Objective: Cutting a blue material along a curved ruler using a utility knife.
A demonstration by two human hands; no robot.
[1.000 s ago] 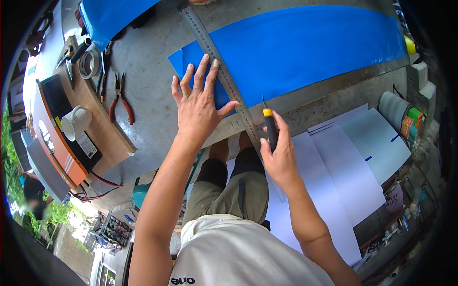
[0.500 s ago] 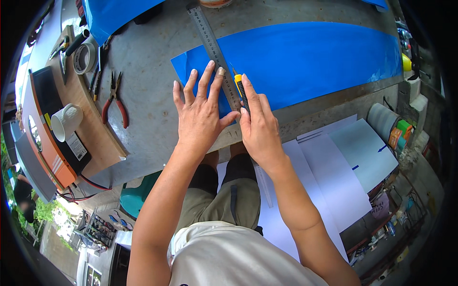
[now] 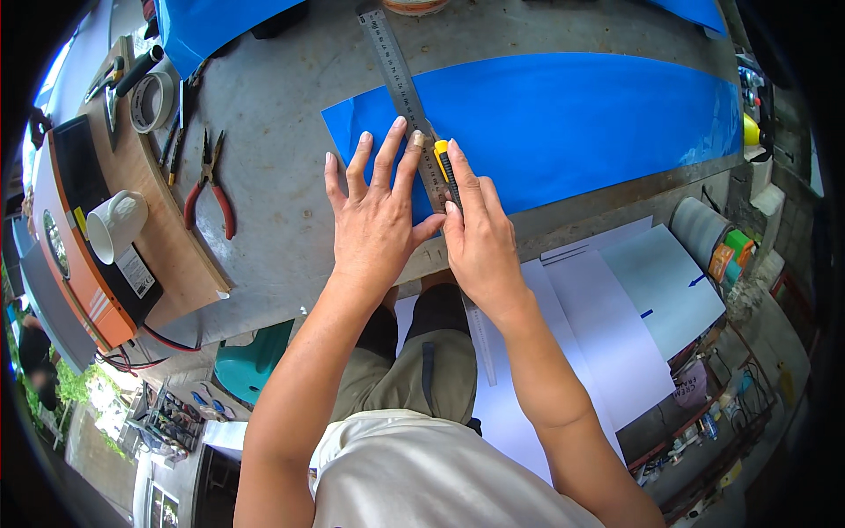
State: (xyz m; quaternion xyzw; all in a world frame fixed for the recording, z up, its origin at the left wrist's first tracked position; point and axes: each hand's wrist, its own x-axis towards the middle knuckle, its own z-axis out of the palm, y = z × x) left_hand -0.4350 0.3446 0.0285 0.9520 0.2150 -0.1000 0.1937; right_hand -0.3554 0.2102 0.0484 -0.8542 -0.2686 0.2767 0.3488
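Observation:
A long blue sheet (image 3: pixel 572 123) lies across the metal table, and a steel ruler (image 3: pixel 387 55) rests slantwise over its left end. My left hand (image 3: pixel 374 216) presses flat on the ruler and the sheet, fingers spread; a small tan wrap circles one fingertip. In my right hand (image 3: pixel 482 242) is a yellow and black utility knife (image 3: pixel 446 167), gripped with the index finger laid along it. Its blade end is at the ruler's right edge, above the blue sheet. Whether the tip touches the sheet I cannot tell. My left hand hides part of the ruler.
Left on the table are red-handled pliers (image 3: pixel 211 189), a tape roll (image 3: pixel 153 101) and a wooden board (image 3: pixel 180 255). A white mug (image 3: pixel 117 224) sits on an orange and black machine (image 3: pixel 88 295). White sheets (image 3: pixel 572 352) lie below the table's near edge. Another blue sheet (image 3: pixel 207 31) is at far left.
The knife has come closer to the ruler's right edge. My left hand still presses down with fingers spread. The whole view has shifted slightly.

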